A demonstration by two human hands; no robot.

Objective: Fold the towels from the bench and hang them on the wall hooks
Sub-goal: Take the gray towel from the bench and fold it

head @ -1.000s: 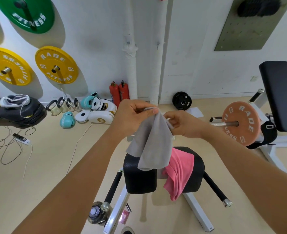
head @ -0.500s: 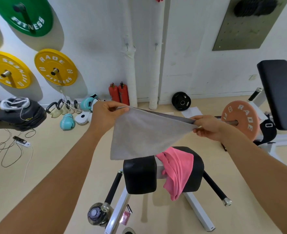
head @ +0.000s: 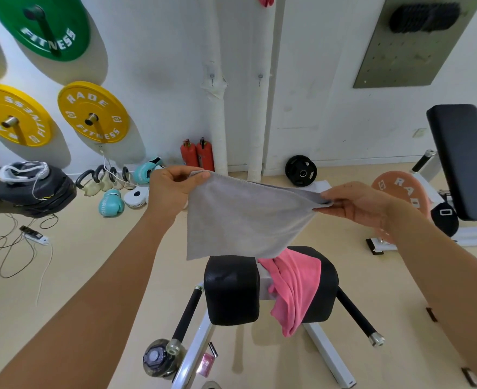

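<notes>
Black padded bench (head: 231, 290), lower centre of frame, carries a pink towel (head: 295, 290) draped over its right half. Grey towel (head: 243, 217), centre frame, is held stretched in the air above the bench. Left hand (head: 170, 192) pinches its upper left corner; right hand (head: 355, 203) pinches its upper right corner.

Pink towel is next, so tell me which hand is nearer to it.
Right. The right hand holds the grey towel above the pink towel; the left hand is farther left.
</notes>
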